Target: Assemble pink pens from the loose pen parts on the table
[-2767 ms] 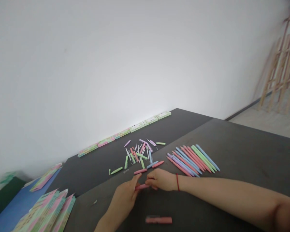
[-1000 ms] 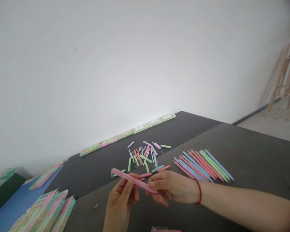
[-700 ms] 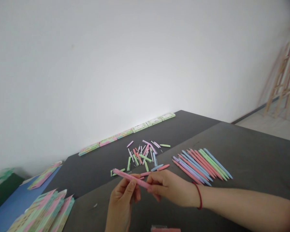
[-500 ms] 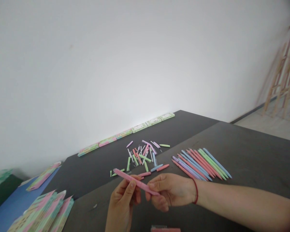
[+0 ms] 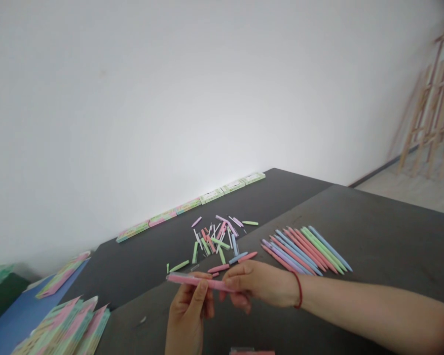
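Both hands grasp one pink pen (image 5: 200,281) above the dark bench (image 5: 373,236) — left hand (image 5: 189,315) pinching its middle, right hand (image 5: 261,286) its end (nearly level). Beyond lie loose pen parts (image 5: 218,239) and a row of finished pens (image 5: 305,249).

No text, label, brand or number can be read anywhere. The flat boxes (image 5: 192,203) lined up along the far edge of the tabletop (image 5: 373,236) carry printed panels, and the packets (image 5: 70,328) stacked at its near left corner are printed too, but all of it is too small and blurred to make out.
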A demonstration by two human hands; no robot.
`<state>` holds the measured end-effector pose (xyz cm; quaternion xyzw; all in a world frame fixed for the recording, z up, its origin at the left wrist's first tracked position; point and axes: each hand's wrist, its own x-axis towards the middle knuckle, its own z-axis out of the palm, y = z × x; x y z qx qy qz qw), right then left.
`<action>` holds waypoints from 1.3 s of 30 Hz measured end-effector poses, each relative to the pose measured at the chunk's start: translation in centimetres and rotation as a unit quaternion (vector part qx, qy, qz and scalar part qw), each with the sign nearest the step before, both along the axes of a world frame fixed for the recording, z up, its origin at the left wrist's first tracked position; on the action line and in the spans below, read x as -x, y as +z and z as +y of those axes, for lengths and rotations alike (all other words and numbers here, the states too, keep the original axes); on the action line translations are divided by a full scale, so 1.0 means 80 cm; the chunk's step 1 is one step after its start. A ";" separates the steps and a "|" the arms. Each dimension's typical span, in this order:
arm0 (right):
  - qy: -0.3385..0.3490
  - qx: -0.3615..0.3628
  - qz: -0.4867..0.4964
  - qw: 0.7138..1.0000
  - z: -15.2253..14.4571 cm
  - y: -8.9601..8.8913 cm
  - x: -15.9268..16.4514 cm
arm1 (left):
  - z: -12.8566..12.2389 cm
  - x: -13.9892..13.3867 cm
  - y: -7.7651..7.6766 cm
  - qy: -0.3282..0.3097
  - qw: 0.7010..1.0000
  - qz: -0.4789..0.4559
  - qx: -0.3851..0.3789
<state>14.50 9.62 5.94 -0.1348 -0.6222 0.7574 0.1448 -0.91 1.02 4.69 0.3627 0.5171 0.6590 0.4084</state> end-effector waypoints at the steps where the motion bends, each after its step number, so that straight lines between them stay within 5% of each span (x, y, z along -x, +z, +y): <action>1: 0.044 0.088 0.009 0.995 0.003 -0.003 0.002 | 0.000 0.000 0.001 -0.006 1.000 0.000 0.001; 3: 0.114 0.184 0.018 0.976 0.007 -0.006 0.002 | 0.000 0.001 0.003 -0.014 1.000 -0.003 0.005; 5: 0.124 0.138 0.004 0.983 0.008 -0.004 -0.001 | 0.002 0.001 0.004 -0.014 1.000 -0.002 0.011; 7: 0.045 -0.058 -0.035 0.997 0.006 0.003 -0.005 | 0.004 0.002 0.002 -0.005 1.000 0.001 0.017; 8: -0.008 -0.192 -0.061 0.979 0.004 0.007 -0.007 | 0.005 0.002 0.000 -0.001 1.000 0.003 0.019; 11: -0.105 -0.518 -0.133 0.838 -0.006 0.017 -0.009 | 0.006 0.002 -0.005 0.002 1.000 0.016 0.022; 13: -0.108 -0.592 -0.163 0.782 -0.010 0.020 -0.009 | 0.005 0.003 -0.008 -0.002 0.999 0.032 0.021; 14: -0.109 -0.591 -0.168 0.781 -0.011 0.020 -0.008 | 0.004 0.003 -0.009 -0.005 0.999 0.041 0.021; 16: -0.108 -0.525 -0.152 0.831 -0.010 0.017 -0.008 | 0.003 0.004 -0.012 -0.014 0.998 0.054 0.021; 20: -0.012 -0.140 -0.061 0.988 -0.001 0.001 -0.002 | 0.002 0.004 -0.011 -0.026 0.998 0.044 0.025; 23: 0.094 0.130 -0.010 0.987 0.006 -0.015 0.005 | 0.001 0.004 -0.007 -0.036 0.998 0.026 0.032; 25: 0.141 0.196 -0.001 0.970 0.008 -0.019 0.008 | 0.000 0.004 -0.004 -0.042 0.998 0.023 0.038; 27: 0.150 0.156 -0.011 0.976 0.008 -0.015 0.007 | 0.000 0.005 -0.002 -0.043 0.998 0.031 0.042; 30: 0.053 -0.146 -0.059 0.986 0.001 0.001 -0.001 | 0.004 0.005 -0.001 -0.035 0.997 0.048 0.041; 32: -0.056 -0.407 -0.103 0.906 -0.006 0.011 -0.006 | 0.006 0.005 -0.003 -0.029 0.997 0.053 0.039; 34: -0.111 -0.549 -0.147 0.815 -0.014 0.016 -0.009 | 0.006 0.005 -0.005 -0.030 0.997 0.061 0.038; 36: -0.123 -0.570 -0.166 0.795 -0.018 0.015 -0.009 | 0.005 0.006 -0.008 -0.038 0.996 0.074 0.039; 37: -0.121 -0.543 -0.160 0.815 -0.018 0.013 -0.008 | 0.004 0.006 -0.008 -0.041 0.995 0.078 0.039; 39: -0.089 -0.412 -0.123 0.898 -0.015 0.006 -0.005 | 0.002 0.005 -0.008 -0.048 0.995 0.077 0.038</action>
